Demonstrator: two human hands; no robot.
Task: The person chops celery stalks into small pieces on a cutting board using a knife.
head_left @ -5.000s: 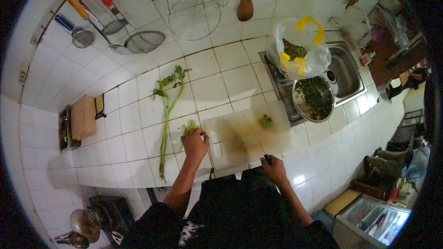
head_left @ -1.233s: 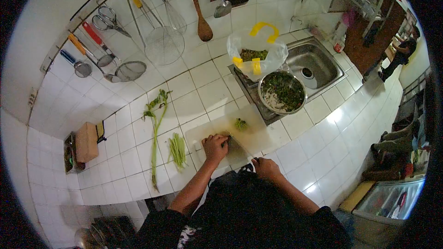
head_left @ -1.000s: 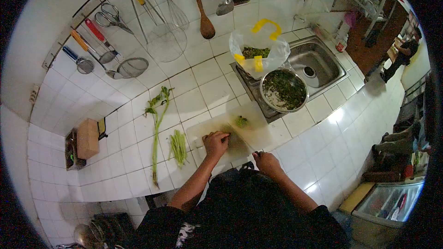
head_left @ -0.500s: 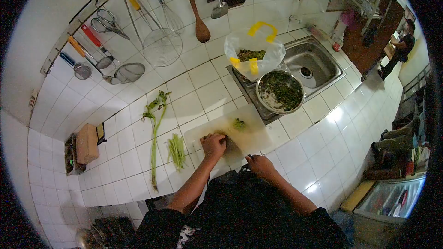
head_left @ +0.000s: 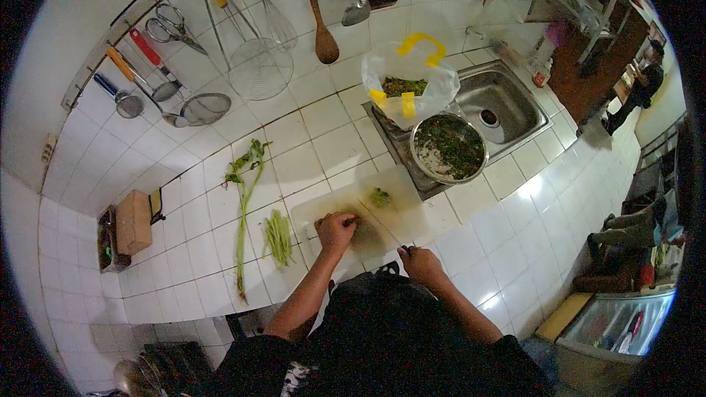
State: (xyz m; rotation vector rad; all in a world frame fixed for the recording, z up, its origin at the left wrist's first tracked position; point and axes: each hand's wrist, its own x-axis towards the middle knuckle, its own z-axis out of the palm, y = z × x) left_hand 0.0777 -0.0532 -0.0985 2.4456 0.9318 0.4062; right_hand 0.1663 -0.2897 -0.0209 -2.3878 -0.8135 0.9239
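Observation:
My left hand (head_left: 336, 232) is over the left part of a pale cutting board (head_left: 408, 213), its fingers curled together; what they hold, if anything, is too small to tell. My right hand (head_left: 422, 265) is closed around the dark handle of a knife at the board's near right edge. The blade is hard to make out. A small heap of chopped greens (head_left: 379, 197) lies on the board. Left of the board are a bundle of cut green stalks (head_left: 278, 237) and a long leafy stalk (head_left: 248, 206). Beyond it stands a metal bowl (head_left: 449, 147) of chopped greens.
A plastic bag with yellow handles (head_left: 406, 81) stands behind the bowl, beside the steel sink (head_left: 507, 106). Utensils, including a wooden spoon (head_left: 326, 43), hang on the tiled wall. A brown box (head_left: 134, 223) is at the far left. Another person (head_left: 647, 77) is at the far right.
My left hand has shifted slightly to the left, and my right hand slightly to the right. The whole view has moved a little. Both hands remain close to the board.

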